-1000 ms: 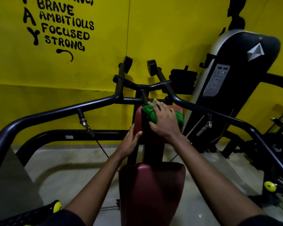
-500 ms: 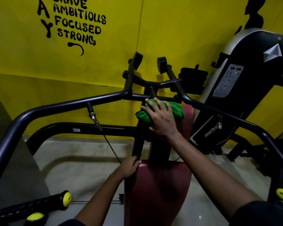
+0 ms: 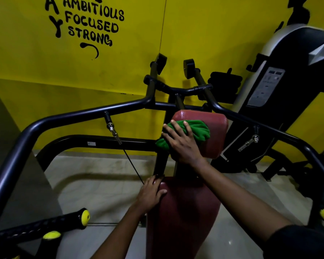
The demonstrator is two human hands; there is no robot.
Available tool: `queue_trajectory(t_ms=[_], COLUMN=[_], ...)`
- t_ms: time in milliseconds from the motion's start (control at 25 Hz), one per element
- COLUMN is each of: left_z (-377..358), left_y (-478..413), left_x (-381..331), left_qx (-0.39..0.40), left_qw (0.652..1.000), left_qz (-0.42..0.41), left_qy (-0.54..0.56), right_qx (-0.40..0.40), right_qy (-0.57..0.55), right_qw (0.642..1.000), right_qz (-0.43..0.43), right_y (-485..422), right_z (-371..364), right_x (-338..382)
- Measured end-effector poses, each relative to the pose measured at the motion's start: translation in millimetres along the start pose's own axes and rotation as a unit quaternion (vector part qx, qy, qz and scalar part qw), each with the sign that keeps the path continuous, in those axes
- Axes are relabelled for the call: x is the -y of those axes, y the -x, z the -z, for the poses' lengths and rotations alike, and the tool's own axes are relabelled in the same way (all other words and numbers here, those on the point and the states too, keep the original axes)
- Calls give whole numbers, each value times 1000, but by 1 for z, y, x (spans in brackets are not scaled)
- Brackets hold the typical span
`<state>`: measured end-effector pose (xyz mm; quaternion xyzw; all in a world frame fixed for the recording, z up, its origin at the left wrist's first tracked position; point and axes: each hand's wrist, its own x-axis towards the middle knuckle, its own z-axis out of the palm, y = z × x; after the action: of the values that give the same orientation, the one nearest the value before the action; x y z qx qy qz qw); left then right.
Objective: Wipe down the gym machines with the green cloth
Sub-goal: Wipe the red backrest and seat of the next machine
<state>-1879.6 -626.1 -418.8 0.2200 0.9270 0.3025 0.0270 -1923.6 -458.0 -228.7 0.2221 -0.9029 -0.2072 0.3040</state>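
Head view: two bare arms reach out to a gym machine that stands by a yellow wall (image 3: 36,58)
Green cloth (image 3: 197,130): it is bunched up on the left part of the top red pad (image 3: 214,126), and one end hangs past the pad's left edge
Right hand (image 3: 181,145): it lies flat on the cloth with fingers spread out and pushes it onto the pad; the fingers are not closed round it
Left hand (image 3: 150,195): it holds the top left corner of the low red pad (image 3: 183,225), with the thumb on the pad's face and the fingers bent over the edge
Black bars (image 3: 64,119): they bend out wide to both sides of the pads
Thin cable (image 3: 133,165): it runs down from a silver clip under the left bar
Handle with yellow end (image 3: 85,217): low on the left, well apart from the hands
Black and white machine (image 3: 292,86): behind the pads on the right
Wall words (image 3: 91,23): AMBITIOUS, FOCUSED, STRONG in black paint
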Motion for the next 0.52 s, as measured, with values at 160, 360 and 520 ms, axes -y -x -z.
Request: queue_trajectory(t_ms=[160, 360, 520], left_z=[2, 0, 1], left_y=[-1, -4, -3], left_x=[3, 5, 6], left_qx=[8, -2, -1], left_qw=[999, 998, 997], left_qz=[5, -4, -3], left_qy=[31, 58, 71], right_qx=[-21, 0, -55], right_qy=[0, -3, 2], right_qw=[998, 999, 996], right_qz=[59, 32, 72], right_y=[27, 14, 43], right_z=[-9, -15, -31], right_x=[-5, 14, 1])
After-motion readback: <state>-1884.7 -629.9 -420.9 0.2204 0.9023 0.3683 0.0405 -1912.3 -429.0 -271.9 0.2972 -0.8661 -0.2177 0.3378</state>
